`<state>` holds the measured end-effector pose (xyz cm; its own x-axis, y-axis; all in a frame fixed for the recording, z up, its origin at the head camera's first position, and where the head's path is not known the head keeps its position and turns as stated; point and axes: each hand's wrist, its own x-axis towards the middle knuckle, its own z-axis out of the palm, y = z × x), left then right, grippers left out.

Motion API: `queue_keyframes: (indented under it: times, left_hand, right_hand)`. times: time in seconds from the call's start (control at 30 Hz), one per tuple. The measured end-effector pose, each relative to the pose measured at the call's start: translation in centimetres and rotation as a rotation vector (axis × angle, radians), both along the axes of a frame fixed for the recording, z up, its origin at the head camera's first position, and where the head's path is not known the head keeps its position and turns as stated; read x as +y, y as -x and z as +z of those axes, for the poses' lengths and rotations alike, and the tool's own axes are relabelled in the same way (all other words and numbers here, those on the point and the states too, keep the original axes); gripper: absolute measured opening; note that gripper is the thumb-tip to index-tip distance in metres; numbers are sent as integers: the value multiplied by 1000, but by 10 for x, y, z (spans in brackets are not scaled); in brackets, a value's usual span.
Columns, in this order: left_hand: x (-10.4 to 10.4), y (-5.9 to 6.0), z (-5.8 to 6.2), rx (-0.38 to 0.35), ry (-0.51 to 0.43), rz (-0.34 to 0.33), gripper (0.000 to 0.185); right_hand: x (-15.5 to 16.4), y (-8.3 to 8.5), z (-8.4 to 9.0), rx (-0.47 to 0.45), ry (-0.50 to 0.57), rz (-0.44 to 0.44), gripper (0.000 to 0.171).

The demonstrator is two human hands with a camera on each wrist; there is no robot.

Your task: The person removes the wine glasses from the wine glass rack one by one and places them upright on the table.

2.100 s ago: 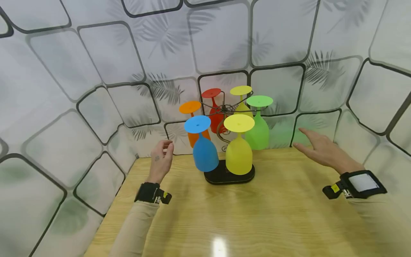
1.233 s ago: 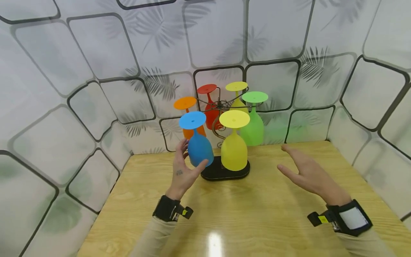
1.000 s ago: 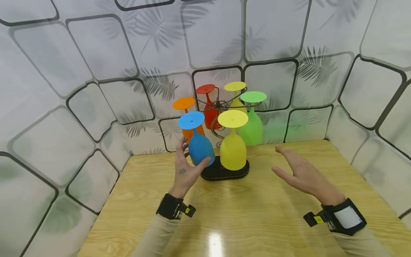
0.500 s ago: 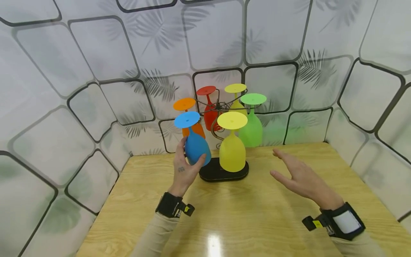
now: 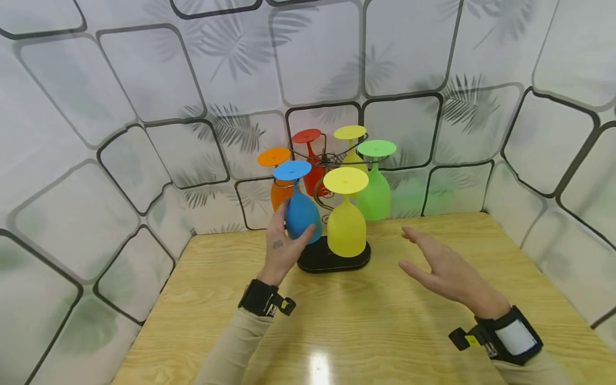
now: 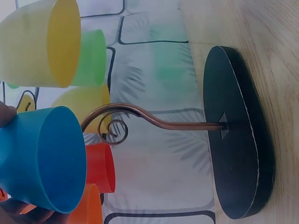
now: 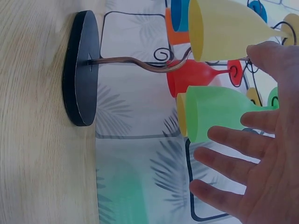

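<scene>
My left hand [image 5: 283,246] grips the bowl of the upside-down blue goblet [image 5: 302,214], thumb in front and fingers on its far left side. The goblet leans slightly, its foot above a wire loop [image 5: 284,184] of the rack; whether the stem is inside that loop I cannot tell. In the left wrist view, fingertips show at the blue bowl [image 6: 39,158]. My right hand [image 5: 447,272] hovers right of the rack with fingers spread and holds nothing. Nearest to it are the green goblet [image 5: 374,198] and the front yellow goblet [image 5: 346,230], both hanging upside down.
The metal rack's curved post [image 6: 163,123] rises from a black oval base [image 5: 332,262] on the wooden table [image 5: 366,321]. An orange goblet [image 5: 280,195], a red goblet [image 5: 314,179] and a rear yellow goblet [image 5: 353,158] also hang there. Patterned fabric walls [image 5: 404,53] stand behind and beside.
My left hand moved in from the left and took hold of the blue goblet. Its foot shifted left, then up and right. My right hand drifted left and slightly lower.
</scene>
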<state>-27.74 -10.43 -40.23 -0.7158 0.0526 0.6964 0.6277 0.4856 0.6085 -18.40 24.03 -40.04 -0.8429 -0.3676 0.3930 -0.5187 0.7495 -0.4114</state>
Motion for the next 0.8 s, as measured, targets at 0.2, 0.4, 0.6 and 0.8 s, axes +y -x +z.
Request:
queue_keyframes:
  times: [0.2,0.4,0.6,0.8]
  left_hand:
    - [6,0,0,-19,0,-13,83]
    - [8,-1,2,-23,16,-40,83]
    - [7,-13,3,-41,-13,-90,84]
    - [3,-24,2,-45,18,-102,84]
  right_hand:
    - [-1,-2,-2,3,2,6,70]
    - [-3,-5,-2,20,0,15,69]
    - [-5,-9,-3,14,1,22,70]
    - [-7,-15,-2,47,6,23,71]
